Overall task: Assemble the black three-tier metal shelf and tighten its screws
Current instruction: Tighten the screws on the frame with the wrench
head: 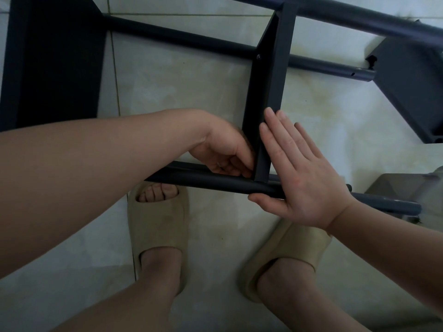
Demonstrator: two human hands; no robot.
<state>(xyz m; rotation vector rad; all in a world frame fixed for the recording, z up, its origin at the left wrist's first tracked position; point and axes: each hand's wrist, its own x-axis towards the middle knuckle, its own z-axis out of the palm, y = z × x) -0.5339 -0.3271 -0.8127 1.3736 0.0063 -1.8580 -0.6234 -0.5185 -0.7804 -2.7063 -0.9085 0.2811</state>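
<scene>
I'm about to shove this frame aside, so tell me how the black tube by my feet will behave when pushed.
Probably stiff: the tube looks like straight metal with no sag. It likely won't roll alone, since the shelf panel meets it and the right hand lies flat there. On the glossy floor tiles it may slide.

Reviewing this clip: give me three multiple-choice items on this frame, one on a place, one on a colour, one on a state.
1. The right hand lies: A on the floor; B against the shelf panel and near tube; C in a pocket.
2. The slippers are: A red; B beige; C blue.
3. The right hand's fingers are: A straight; B fisted; C pinching a screwdriver.
Key: B, palm spans that joint; B, both look beige; A, they are spread flat.
</scene>
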